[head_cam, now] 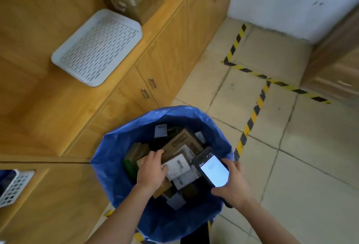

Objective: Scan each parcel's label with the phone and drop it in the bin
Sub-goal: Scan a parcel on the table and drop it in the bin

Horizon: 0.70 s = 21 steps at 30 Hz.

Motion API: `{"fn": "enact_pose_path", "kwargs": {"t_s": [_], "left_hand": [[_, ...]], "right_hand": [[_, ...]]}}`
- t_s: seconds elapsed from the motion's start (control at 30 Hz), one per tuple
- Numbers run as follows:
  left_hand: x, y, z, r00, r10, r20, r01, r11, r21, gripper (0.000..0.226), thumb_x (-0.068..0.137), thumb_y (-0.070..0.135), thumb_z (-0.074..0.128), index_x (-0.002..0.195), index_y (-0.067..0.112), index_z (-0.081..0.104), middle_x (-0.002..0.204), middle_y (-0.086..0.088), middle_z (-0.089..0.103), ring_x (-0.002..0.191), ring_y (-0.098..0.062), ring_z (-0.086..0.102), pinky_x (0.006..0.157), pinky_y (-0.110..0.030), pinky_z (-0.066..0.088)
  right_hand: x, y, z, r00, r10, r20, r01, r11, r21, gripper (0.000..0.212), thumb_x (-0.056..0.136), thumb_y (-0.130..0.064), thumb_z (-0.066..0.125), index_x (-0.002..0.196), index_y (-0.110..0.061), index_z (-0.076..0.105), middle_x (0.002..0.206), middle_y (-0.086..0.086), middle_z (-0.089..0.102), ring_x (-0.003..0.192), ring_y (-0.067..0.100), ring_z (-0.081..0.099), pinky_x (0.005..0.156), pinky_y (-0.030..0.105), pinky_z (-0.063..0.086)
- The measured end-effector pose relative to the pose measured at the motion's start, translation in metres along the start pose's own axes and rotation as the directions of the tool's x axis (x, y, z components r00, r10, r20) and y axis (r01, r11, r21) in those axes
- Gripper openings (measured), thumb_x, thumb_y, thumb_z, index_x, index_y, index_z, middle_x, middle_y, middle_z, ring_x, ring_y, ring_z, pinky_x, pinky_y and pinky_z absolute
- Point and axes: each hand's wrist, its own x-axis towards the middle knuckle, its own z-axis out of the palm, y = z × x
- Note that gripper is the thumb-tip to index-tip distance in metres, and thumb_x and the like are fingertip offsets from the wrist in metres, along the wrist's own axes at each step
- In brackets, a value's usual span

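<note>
Both forearms reach down over the bin (114, 158). The left hand (152, 170) curls round a flat white-labelled cardboard parcel (175, 167), apparently atop the pile inside; the right hand (234, 184) grips a dark, lit phone (212, 170) beside it. Glossy blue plastic lines the bin.

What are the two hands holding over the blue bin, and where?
The left hand grips a labelled parcel by its left edge; the right hand holds the phone around its lower end.

Left hand (152, 170) gripping parcel (177, 166), right hand (233, 183) round phone (212, 170)
</note>
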Motion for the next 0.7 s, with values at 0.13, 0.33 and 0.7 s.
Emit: {"fn": "enact_pose_path", "kwargs": {"t_s": [0.13, 0.33, 0.7], "left_hand": [[-0.033, 0.059, -0.011, 0.985, 0.172, -0.011, -0.17, 0.983, 0.07, 0.043, 0.096, 0.033, 0.054, 0.137, 0.024, 0.043, 0.123, 0.001, 0.049, 0.11, -0.017, 0.051, 0.09, -0.034, 0.048], [-0.1, 0.18, 0.002, 0.902, 0.43, -0.024, -0.418, 0.887, 0.195, 0.044, 0.097, 0.032, 0.051, 0.139, 0.025, 0.043, 0.129, 0.003, 0.051, 0.117, -0.017, 0.052, 0.091, -0.03, 0.046], [-0.282, 0.433, 0.142, 0.492, 0.845, 0.209, -0.866, 0.449, 0.22, 0.034, 0.097, 0.034, 0.051, 0.129, 0.023, 0.05, 0.12, 0.004, 0.055, 0.113, -0.013, 0.054, 0.093, -0.027, 0.045]], "right_hand": [[-0.053, 0.038, -0.046, 0.995, 0.004, -0.103, 0.01, 0.99, 0.137, 0.092, 0.041, -0.028, 0.076, 0.127, -0.032, 0.043, 0.116, -0.014, 0.034, 0.088, 0.014, 0.054, 0.064, 0.03, 0.047], [-0.15, 0.125, -0.116, 0.945, 0.051, -0.322, 0.047, 0.956, 0.289, 0.085, 0.046, -0.024, 0.075, 0.125, -0.03, 0.043, 0.113, -0.012, 0.036, 0.095, 0.011, 0.052, 0.074, 0.037, 0.056], [-0.37, 0.363, -0.19, 0.655, 0.429, -0.622, -0.005, 0.826, 0.564, 0.088, 0.042, -0.028, 0.072, 0.125, -0.03, 0.042, 0.108, -0.02, 0.032, 0.097, 0.008, 0.05, 0.066, 0.025, 0.053]]}}
